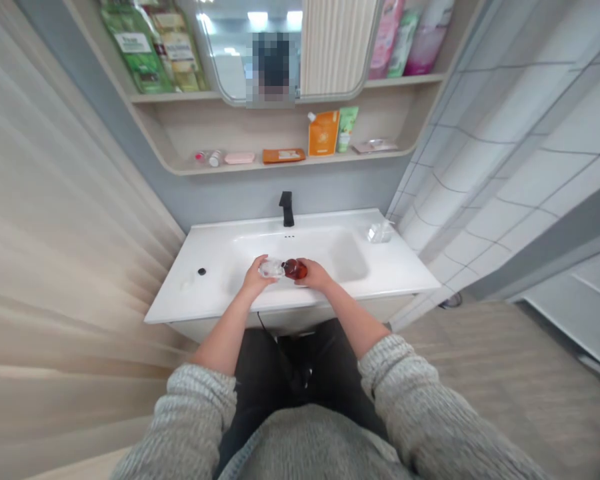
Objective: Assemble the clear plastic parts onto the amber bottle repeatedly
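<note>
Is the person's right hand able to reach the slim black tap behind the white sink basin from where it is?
Probably yes. The right hand grips an amber bottle but sits over the white basin, and nothing stands between it and the slim black tap. It would likely need to lean forward, bottle in hand or set down.

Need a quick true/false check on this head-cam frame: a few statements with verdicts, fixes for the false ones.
1. The left hand grips the amber bottle. False: the right hand holds it; the left holds a clear object.
2. The faucet is black. True.
3. Both hands meet above the white washbasin. True.
4. The orange pouch sits on the sink counter. False: it stands on the wall shelf.
5. The grey knit sleeve is pushed up the right forearm. True.
</note>
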### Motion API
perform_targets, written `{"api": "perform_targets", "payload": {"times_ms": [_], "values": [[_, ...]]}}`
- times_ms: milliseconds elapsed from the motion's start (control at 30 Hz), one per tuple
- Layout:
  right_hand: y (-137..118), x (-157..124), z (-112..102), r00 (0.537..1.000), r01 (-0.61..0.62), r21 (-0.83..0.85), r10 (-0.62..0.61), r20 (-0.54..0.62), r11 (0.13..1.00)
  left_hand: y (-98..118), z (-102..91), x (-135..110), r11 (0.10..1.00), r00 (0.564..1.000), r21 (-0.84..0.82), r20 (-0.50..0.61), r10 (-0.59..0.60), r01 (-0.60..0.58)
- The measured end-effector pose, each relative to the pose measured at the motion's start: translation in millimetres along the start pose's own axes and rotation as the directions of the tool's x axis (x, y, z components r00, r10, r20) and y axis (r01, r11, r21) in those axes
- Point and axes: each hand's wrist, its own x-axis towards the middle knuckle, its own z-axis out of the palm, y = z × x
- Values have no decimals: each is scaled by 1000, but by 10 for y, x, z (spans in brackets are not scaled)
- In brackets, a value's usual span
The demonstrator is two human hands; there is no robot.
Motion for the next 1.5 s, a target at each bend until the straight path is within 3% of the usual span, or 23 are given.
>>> {"api": "perform_targets", "payload": {"times_ms": [367, 1500], "values": [[69, 21, 27, 1000, 7, -103, -5, 16, 995, 24, 4, -12, 998, 999, 49, -31, 31, -30], [21, 6, 8, 998, 36, -110, -30, 57, 993, 6, -69, -28, 998, 998, 7, 12, 60, -60]]}}
